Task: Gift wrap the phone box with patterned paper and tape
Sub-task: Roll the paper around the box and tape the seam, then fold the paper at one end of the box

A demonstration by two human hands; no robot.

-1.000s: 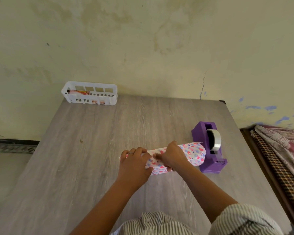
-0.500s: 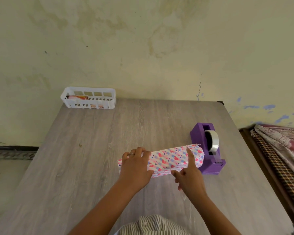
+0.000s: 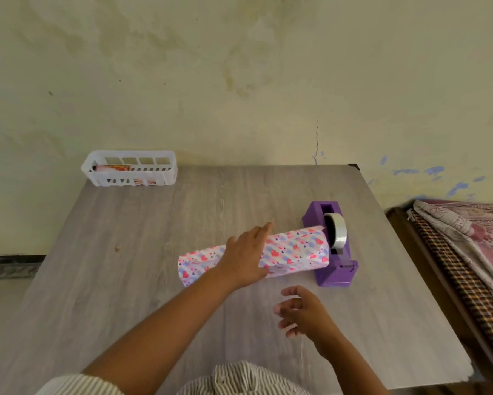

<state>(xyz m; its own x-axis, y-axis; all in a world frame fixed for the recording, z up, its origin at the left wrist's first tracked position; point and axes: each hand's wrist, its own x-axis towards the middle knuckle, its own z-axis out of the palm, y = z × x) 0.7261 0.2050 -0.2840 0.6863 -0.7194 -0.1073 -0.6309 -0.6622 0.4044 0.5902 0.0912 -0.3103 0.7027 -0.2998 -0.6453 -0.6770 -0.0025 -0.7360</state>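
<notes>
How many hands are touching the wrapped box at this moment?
1. The left hand rests flat on the wrapped box. The right hand hovers over the table, nearer the person, touching nothing.

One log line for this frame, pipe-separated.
left hand flat on wrapped box | right hand free, loosely curled | tape dispenser beside box | stage: wrapping

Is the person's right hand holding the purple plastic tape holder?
No, the right hand hangs loose over the grey wooden table, apart from the purple plastic tape holder and holding nothing.
</notes>
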